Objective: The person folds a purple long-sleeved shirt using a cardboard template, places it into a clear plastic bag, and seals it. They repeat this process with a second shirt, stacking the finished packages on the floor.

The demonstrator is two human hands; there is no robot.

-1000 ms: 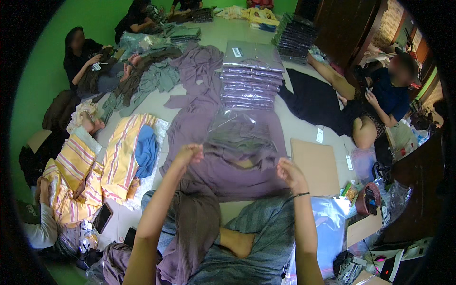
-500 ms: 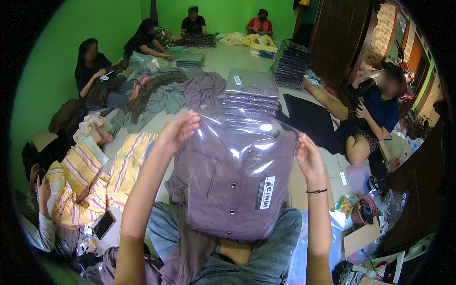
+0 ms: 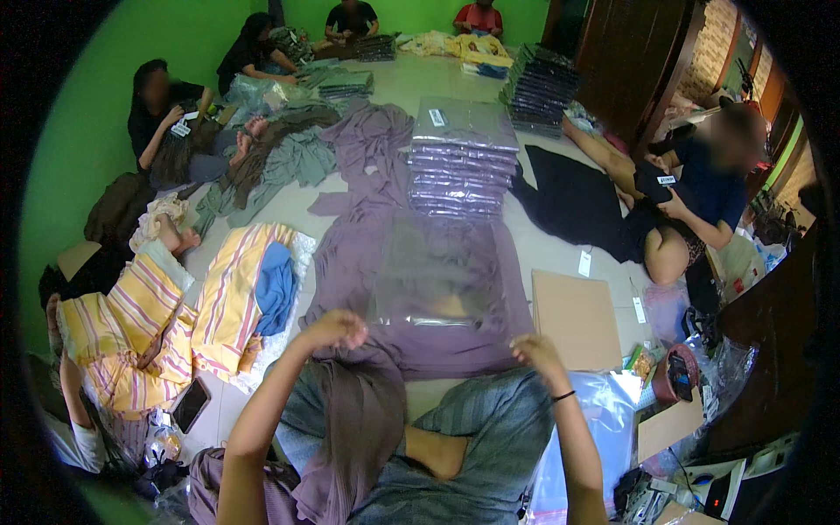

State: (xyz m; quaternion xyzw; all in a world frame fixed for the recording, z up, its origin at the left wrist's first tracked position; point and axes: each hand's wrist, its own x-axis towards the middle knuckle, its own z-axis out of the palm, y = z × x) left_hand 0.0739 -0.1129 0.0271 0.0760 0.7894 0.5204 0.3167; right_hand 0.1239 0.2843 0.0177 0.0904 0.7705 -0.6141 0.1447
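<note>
My left hand [image 3: 337,331] is above my left knee, fingers loosely bent and apart, slightly blurred. Over my right knee hangs my right hand [image 3: 538,354], its fingers also loosely bent and apart. Nothing shows in either hand. Ahead of them, a mauve garment [image 3: 341,262] lies spread on the floor. On top is a smeared, see-through plastic rectangle [image 3: 429,276] with a shiny near edge; what it contains is unclear. Beyond stands a stack of bagged mauve clothes [image 3: 461,166]. More mauve cloth [image 3: 354,420] drapes over my left leg.
Brown cardboard sheets [image 3: 576,319] and clear plastic bags [image 3: 582,437] lie at my right. Yellow striped cloth [image 3: 232,306], blue cloth [image 3: 276,289] and a phone [image 3: 192,405] are at left. Several people sit around the room. A dark bagged stack [image 3: 538,92] stands farther back.
Both hands have come down toward my knees, away from the bagged mauve shirt they held up. The spread garment and cardboard are now uncovered. My view has tilted slightly downward.
</note>
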